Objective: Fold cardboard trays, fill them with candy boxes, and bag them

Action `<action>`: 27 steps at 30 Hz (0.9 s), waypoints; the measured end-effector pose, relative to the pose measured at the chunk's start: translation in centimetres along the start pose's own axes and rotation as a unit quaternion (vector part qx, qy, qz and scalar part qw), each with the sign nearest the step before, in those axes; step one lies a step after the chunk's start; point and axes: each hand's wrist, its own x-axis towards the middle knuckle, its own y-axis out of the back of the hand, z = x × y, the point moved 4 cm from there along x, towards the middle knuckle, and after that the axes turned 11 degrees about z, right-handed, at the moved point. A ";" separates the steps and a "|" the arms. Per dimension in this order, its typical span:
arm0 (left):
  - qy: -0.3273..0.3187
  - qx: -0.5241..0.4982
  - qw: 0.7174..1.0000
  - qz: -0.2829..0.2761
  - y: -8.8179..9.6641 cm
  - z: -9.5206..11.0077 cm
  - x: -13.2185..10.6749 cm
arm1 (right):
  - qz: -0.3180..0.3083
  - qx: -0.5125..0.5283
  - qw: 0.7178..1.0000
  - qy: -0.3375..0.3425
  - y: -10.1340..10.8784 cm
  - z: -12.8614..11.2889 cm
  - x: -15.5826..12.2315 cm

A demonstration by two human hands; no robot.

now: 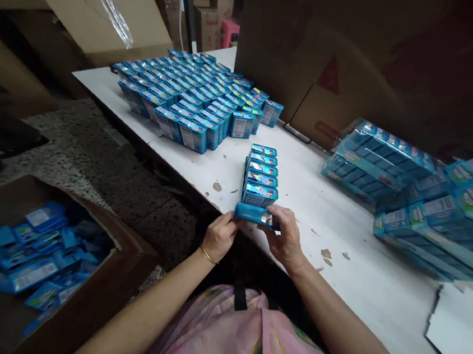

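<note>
One blue box lies between our two hands, at the near long edge of the white table. We grip it by its ends: our left hand is closed with its fingertips on the left end, and our right hand is closed around the right end. The long side of the box runs from hand to hand, and its middle is exposed between the two grips. The face turned up to us is blurred, with a shiny patch near the right fingers. A gold bracelet encircles our left wrist.

Just beyond the held box, we have a row of five boxes, set face to face and leading away from the grip toward the far end of the table. We cannot tell whether the held box touches the nearest of them.

At the far end, a large block of boxes stands in close rows, spanning most of the way between the two long edges. Along the opposite long edge we have clear-wrapped packs and a tall brown cardboard panel. Below the near long edge, to our left, an open carton contains loose blue packages in a jumbled heap
</note>
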 end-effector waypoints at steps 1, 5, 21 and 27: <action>-0.002 0.005 1.000 -0.004 0.0 0.0 0.0 | -0.010 -0.012 1.000 -0.007 -0.1 0.0 0.1; -0.008 0.020 1.000 -0.018 0.0 -0.1 0.1 | -0.072 -0.098 0.993 0.005 -0.1 -0.3 0.8; 0.103 -0.089 0.990 0.032 -0.1 -1.0 -0.2 | -0.249 -0.250 0.933 0.077 -1.3 -2.6 3.5; 0.094 -0.069 0.992 0.043 -0.1 -1.1 -0.1 | -0.235 -0.256 0.932 0.099 -1.1 -3.3 4.4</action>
